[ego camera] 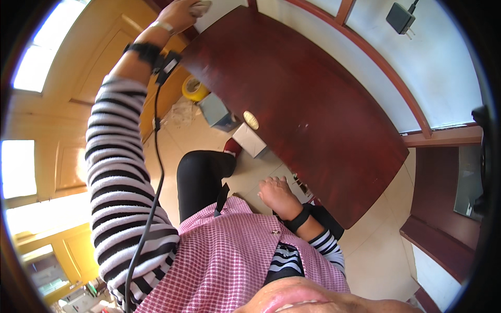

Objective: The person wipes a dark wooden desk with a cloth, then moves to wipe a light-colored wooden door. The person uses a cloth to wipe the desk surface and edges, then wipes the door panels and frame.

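My left hand (178,16) reaches far out at the top left, beyond the corner of a dark red wooden tabletop (297,90). Its fingers are closed around a crumpled greyish cloth (201,8), partly cut off by the picture's edge. My right hand (277,195) hovers back up by the table's near edge, close to my lap. Its fingers bend down out of sight, and nothing shows in them. An oval cream-coloured label (251,120) sits at the tabletop's left edge.
A white box (249,140), a grey-blue box (217,111) and a yellow ring-shaped object (194,89) are on the floor by the table. A black cable (156,164) runs along my left arm. A plug adapter (400,18) is at upper right. Yellow-brown wooden doors (98,66) stand left.
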`<state>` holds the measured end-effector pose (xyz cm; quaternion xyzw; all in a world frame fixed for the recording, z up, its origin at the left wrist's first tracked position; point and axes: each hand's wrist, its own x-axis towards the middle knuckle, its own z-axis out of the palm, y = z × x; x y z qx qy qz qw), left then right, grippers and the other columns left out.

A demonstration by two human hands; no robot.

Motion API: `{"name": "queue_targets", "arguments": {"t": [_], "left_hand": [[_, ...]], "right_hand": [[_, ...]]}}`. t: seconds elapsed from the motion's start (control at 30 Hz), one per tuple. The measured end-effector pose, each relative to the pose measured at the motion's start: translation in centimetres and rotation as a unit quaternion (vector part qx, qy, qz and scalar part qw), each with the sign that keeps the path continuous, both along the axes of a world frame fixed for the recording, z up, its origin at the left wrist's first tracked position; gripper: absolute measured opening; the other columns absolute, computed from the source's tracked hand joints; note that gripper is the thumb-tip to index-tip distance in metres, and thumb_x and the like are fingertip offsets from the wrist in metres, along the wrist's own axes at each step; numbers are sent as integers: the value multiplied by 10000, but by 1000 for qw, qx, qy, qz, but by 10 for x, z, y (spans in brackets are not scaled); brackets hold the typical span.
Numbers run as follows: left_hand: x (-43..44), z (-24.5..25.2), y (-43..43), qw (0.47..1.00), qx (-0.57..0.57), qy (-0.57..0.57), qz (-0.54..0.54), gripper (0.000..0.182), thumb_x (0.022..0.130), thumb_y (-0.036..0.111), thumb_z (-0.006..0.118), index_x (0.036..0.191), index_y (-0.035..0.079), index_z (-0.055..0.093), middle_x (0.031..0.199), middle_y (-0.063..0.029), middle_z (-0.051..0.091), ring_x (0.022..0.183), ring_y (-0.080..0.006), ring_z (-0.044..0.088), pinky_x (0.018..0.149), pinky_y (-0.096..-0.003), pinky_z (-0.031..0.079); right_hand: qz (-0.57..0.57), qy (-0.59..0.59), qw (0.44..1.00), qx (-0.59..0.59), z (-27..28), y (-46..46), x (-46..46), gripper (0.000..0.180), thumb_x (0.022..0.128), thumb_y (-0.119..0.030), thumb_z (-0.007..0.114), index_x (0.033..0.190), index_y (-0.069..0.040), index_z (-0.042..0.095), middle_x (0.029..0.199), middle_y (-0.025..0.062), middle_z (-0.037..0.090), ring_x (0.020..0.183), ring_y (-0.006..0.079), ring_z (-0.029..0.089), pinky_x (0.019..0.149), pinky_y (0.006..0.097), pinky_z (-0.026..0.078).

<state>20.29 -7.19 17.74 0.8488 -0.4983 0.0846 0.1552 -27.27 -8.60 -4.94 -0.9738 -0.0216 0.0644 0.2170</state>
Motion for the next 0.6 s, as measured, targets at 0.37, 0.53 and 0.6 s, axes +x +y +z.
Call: {"name": "queue_targets", "arguments": {"t": [0.37, 0.53, 0.6], "left_hand": [[-187, -98, 278, 617, -467, 630, 67, 451, 899, 62, 620, 1336, 18, 519, 1200, -77, 642, 1055, -187, 632, 923, -312, 524], [-226, -105, 276, 465, -500, 727, -74, 471, 934, 198, 617, 1353, 28, 485, 1291, -137, 591, 1172, -289, 582, 1026, -453, 461], [-232, -105, 267, 424, -510, 744, -78, 551, 924, 270, 627, 1387, 26, 455, 1357, -180, 550, 1237, -374, 535, 1082, -587, 385]], "right_hand": [[63, 73, 993, 61, -58, 27, 4, 207, 830, -205, 608, 967, -79, 700, 966, 142, 708, 931, 313, 681, 798, 493, 505], [16, 166, 985, 37, -47, 34, 3, 351, 870, -251, 588, 1141, -43, 669, 1161, 205, 661, 1070, 393, 628, 902, 474, 499], [-13, 58, 987, 150, -24, 46, 4, 439, 883, -289, 609, 1242, -38, 604, 1243, 213, 619, 1123, 381, 600, 942, 448, 488]]}}
